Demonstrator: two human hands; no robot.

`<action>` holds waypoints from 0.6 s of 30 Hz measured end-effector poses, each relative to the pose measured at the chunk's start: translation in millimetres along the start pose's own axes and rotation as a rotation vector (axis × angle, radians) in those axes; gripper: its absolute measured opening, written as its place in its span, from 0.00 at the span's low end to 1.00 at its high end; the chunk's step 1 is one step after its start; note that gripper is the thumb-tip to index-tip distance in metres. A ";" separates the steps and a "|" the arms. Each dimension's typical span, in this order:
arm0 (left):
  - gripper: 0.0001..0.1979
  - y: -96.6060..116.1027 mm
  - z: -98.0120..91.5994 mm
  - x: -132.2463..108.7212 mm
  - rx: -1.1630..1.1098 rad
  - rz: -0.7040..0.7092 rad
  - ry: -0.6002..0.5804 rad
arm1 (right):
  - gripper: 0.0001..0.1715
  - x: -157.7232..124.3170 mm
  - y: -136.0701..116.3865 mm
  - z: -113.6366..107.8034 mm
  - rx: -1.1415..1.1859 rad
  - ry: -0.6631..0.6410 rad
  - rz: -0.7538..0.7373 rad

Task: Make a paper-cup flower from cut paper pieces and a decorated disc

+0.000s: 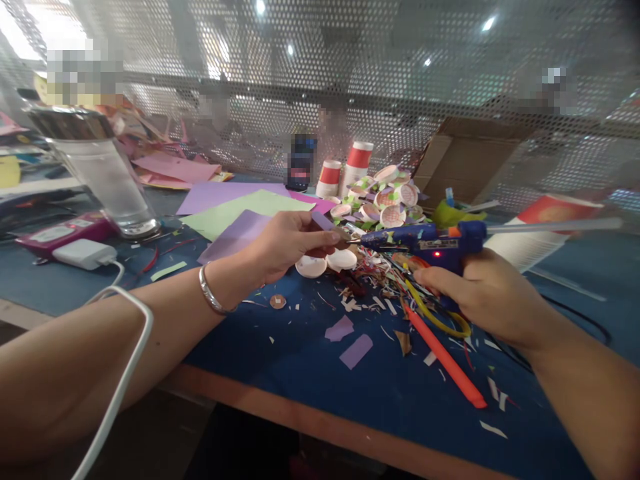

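My right hand [493, 293] is wrapped round the grip of a blue hot glue gun [425, 241], whose red light is lit. A clear glue stick [555, 227] juts from its back end. In my left hand [285, 247] a small piece of purple paper [324, 222] is pinched between the fingers. The gun's nozzle points left, close to my left fingertips; whether it touches the paper I cannot tell. Below these fingers lie white round paper pieces [311, 266]. Loose purple paper pieces [357, 351] rest nearer the table edge.
Paper scraps [380, 283] and an orange-red pen-like stick [445, 360] lie under the gun. Small cup-bottom pieces [393, 215] are heaped behind, beside stacked paper cups [356, 167]. A glass bottle [107, 180] stands left. A white cable [135, 347] crosses my left forearm. A cardboard box [463, 157] stands behind.
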State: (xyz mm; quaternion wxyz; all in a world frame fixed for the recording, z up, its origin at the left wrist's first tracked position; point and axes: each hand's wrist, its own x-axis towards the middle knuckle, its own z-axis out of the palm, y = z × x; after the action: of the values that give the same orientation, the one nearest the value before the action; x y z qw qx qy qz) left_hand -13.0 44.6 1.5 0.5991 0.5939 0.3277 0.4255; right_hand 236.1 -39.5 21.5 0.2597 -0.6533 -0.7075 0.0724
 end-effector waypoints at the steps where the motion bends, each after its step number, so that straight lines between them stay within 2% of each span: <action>1: 0.03 -0.1 0.0 0.1 -0.002 0.000 0.000 | 0.22 -0.3 -0.7 -0.4 -0.008 0.000 0.000; 12: 0.03 -1.1 -0.1 0.3 -0.003 0.002 0.006 | 0.22 1.1 -4.7 -1.2 -0.084 0.005 0.000; 18: 0.03 0.2 0.6 0.0 0.006 -0.003 0.004 | 0.21 0.4 -1.5 -1.1 -0.099 0.066 -0.102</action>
State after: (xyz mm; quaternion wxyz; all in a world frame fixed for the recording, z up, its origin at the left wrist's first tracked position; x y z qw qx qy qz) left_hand -12.5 44.3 1.7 0.5973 0.5944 0.3311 0.4246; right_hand 235.2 -39.6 23.2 0.2535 -0.6303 -0.7338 0.0024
